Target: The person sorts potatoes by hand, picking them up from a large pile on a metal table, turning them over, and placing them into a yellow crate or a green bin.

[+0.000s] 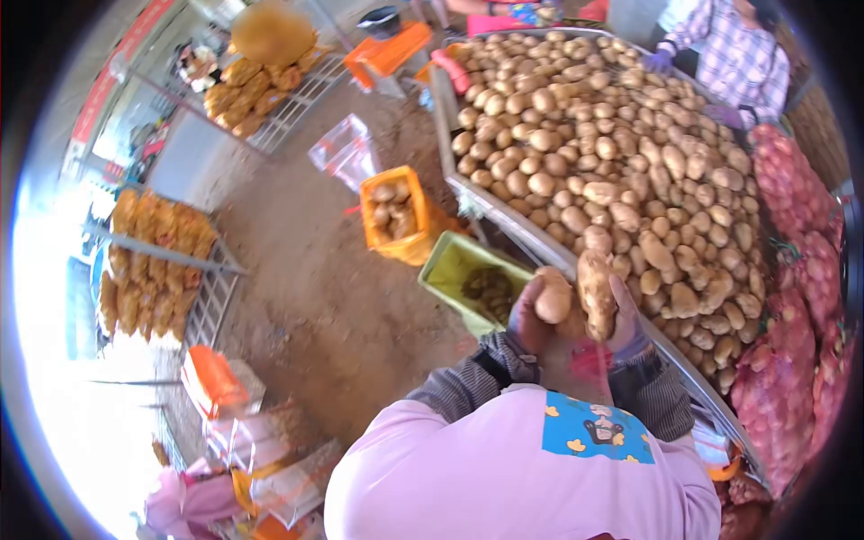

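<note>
My left hand (529,320) is closed around a smooth rounded potato (553,295) near the front edge of the sorting table. Beside it, my right hand (626,317) grips a longer, knobbly potato (596,292) with darker patches, held roughly upright. Both potatoes are close together in front of my chest. A large heap of potatoes (576,162) covers the metal-rimmed table (504,214) just beyond my hands. Left of my left hand stands a green bin (443,261) with some dark potatoes in its bottom.
An orange bag-lined crate (367,211) with potatoes stands beyond the green bin. Red mesh sacks (778,369) line the table's right side. Across the table, a person in a checked shirt (733,54) reaches to the heap. Filled yellow sacks (153,261) are stacked at left.
</note>
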Demonstrator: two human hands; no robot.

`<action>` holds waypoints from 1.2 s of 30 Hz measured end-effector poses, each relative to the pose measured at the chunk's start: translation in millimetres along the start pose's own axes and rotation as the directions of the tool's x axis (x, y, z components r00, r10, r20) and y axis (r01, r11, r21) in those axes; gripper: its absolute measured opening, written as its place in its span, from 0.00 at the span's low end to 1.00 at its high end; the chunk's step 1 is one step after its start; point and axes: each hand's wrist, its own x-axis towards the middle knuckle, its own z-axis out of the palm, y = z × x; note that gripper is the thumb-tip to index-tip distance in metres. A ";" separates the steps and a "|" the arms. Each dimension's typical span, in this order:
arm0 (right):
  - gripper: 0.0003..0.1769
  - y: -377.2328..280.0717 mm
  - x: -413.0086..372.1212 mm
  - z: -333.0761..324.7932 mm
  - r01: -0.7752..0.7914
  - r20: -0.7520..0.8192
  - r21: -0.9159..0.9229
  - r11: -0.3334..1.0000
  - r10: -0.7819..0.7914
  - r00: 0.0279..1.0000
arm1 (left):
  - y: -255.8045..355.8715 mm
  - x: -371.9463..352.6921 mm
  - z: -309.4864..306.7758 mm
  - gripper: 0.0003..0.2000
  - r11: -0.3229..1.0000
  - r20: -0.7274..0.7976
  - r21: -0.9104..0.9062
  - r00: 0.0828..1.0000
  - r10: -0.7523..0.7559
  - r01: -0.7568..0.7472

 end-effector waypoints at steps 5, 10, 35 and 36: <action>0.34 54.0 -30.2 18.3 -0.148 0.032 0.165 0.975 0.145 0.989 | 23.1 -55.2 -20.2 0.20 0.999 -0.149 0.029 0.989 -0.010 0.014; 0.36 99.8 0.2 37.7 -0.322 0.219 0.328 0.888 0.260 0.941 | 84.1 -81.7 -37.0 0.19 0.995 -0.151 0.034 0.984 0.094 -0.090; 0.48 359.9 329.3 289.3 -0.718 0.406 0.138 0.683 0.622 0.670 | 536.2 -88.1 -217.1 0.21 0.975 -0.418 0.126 0.901 -0.112 0.180; 0.48 361.3 337.2 288.4 -0.716 0.396 0.149 0.682 0.622 0.675 | 541.8 -80.4 -221.5 0.21 0.974 -0.422 0.120 0.898 -0.126 0.193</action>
